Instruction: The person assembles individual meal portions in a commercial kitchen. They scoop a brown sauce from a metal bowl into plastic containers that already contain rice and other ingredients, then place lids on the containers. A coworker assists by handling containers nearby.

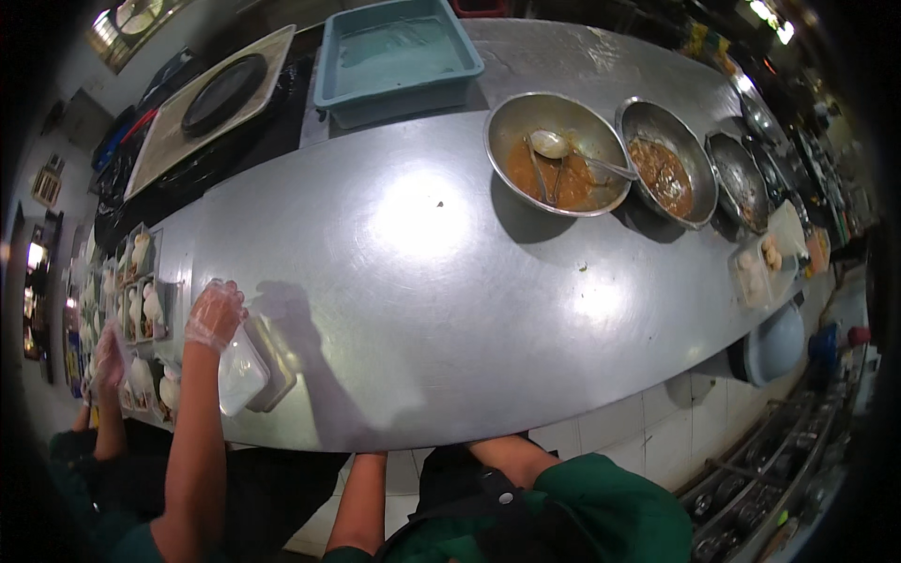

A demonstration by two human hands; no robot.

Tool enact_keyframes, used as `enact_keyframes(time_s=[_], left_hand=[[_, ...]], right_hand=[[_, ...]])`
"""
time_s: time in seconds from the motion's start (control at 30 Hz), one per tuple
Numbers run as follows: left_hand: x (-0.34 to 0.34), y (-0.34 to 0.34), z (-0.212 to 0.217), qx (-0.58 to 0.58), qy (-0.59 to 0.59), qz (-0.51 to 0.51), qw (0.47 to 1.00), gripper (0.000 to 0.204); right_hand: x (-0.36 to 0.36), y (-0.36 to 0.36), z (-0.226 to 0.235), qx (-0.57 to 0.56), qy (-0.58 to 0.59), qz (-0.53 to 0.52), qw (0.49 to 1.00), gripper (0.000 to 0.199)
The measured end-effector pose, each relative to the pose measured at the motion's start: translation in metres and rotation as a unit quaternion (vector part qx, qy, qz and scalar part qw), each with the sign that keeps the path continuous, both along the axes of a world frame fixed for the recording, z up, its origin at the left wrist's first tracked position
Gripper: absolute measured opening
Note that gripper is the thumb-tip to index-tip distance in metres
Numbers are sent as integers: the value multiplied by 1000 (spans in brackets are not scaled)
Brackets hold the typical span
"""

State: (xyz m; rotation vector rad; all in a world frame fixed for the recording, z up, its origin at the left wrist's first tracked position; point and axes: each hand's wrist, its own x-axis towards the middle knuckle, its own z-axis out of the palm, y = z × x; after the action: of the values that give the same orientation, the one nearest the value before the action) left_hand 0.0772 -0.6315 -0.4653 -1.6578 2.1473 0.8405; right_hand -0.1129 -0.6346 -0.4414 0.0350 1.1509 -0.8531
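Note:
My left forearm [361, 497] and my right forearm [516, 458] reach to the near edge of the steel table [375, 281]. Both of my hands are hidden below that edge, so what they hold or touch does not show. To my left, a co-worker's hand [216, 314] in a clear plastic glove is over the table. It is just above a small stack of pale plastic lids or shallow tubs [253, 371]. Farther left, another gloved hand [110, 357] is beside several clear boxes of food [141, 310] with white portions in them.
A steel bowl [502, 174] of orange sauce with a ladle [549, 144] stands at far right. Beside it are another steel bowl [699, 202] of brownish mixture and a dark pan [732, 178]. A blue-green tub [399, 101] stands at the back. A plastic container [755, 272] sits at the right edge.

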Motion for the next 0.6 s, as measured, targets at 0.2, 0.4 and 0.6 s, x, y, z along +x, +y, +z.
enact_keyframes(time_s=[0.2,0.4,0.6], left_hand=[[17,17,-9,-10,-38,-26,999,48],[14,70,9,-15,-54,-70,996,47],[-49,38,178,287,64,-210,932,42]], right_hand=[[-53,6,51,-49,155,207,965,45],[-171,8,228,-160,298,852,400,46],[-334,-114,354,-356,466,495,641,30]])
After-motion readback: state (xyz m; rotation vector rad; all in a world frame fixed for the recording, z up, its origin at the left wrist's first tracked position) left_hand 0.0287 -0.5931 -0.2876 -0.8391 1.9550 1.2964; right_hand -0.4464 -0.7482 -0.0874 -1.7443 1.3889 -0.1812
